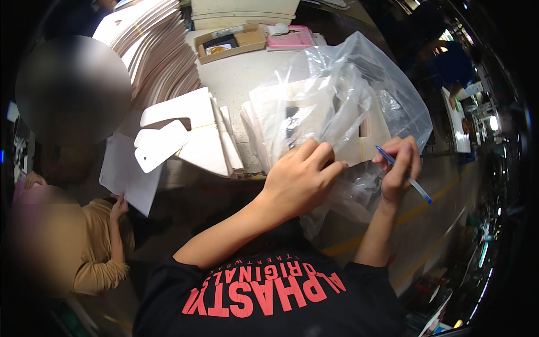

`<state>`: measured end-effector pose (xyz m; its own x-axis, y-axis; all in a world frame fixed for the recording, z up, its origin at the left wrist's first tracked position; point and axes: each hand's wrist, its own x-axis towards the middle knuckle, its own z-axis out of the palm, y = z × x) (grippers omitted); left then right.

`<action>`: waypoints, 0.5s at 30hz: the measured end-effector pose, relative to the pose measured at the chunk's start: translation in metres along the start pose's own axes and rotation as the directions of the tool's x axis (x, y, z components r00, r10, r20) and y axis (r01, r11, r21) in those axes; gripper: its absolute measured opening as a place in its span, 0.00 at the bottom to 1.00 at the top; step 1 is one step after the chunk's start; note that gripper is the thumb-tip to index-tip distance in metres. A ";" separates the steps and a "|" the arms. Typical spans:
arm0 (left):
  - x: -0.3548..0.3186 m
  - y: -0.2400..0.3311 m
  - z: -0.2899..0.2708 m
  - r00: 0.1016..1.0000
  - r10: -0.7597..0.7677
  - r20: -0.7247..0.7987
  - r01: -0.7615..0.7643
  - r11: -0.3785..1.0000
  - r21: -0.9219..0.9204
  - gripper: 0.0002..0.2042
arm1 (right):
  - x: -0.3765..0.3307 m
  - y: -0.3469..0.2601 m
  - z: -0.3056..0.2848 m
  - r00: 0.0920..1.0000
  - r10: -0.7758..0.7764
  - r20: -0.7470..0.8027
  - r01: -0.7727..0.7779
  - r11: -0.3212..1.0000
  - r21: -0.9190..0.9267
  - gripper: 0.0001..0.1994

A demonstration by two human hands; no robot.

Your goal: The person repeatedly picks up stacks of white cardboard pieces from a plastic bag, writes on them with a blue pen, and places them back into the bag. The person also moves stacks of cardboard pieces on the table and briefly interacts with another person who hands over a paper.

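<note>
A clear plastic bag (393, 98) lies over a stack of off-white cut pieces (377, 126) at the table's near edge. My left hand (303, 177) is closed, its curled fingers pinching the bag's near side. In my right hand (401, 168) is a blue pen (412, 182), slanting down to the right, with the fingers bent close to the bag's right edge. Left of the bag sits a banded bundle of white cut pieces (205, 149). On top of that bundle rests a loose white template with a small hole (161, 147).
A tall leaning stack of cut pieces (163, 62) rises at the back left. Behind the bag are a shallow cardboard box (255, 40) and a pink booklet (289, 39). At left, a person's hand (119, 206) holds a white sheet (132, 174). Another person (453, 63) is at far right.
</note>
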<state>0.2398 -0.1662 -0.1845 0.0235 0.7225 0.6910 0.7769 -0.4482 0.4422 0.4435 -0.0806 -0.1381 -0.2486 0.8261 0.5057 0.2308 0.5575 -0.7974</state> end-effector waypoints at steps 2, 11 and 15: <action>0.002 0.001 0.002 0.999 0.011 -0.031 -0.011 1.000 -0.014 0.07 | 0.000 -0.003 0.006 1.000 -0.015 0.023 0.016 1.000 -0.026 0.24; 0.008 0.003 0.006 0.997 0.012 -0.077 -0.006 0.997 0.081 0.09 | -0.009 0.005 0.018 0.998 -0.041 0.043 0.046 0.992 -0.119 0.26; 0.008 0.004 0.008 0.996 -0.002 -0.084 0.011 0.995 0.100 0.09 | -0.010 0.009 0.022 0.990 -0.117 0.072 0.126 0.983 -0.130 0.24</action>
<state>0.2484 -0.1581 -0.1816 -0.0312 0.6769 0.7354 0.8360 -0.3856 0.3903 0.4269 -0.0857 -0.1572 -0.3412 0.7469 0.5708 0.3183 0.6631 -0.6774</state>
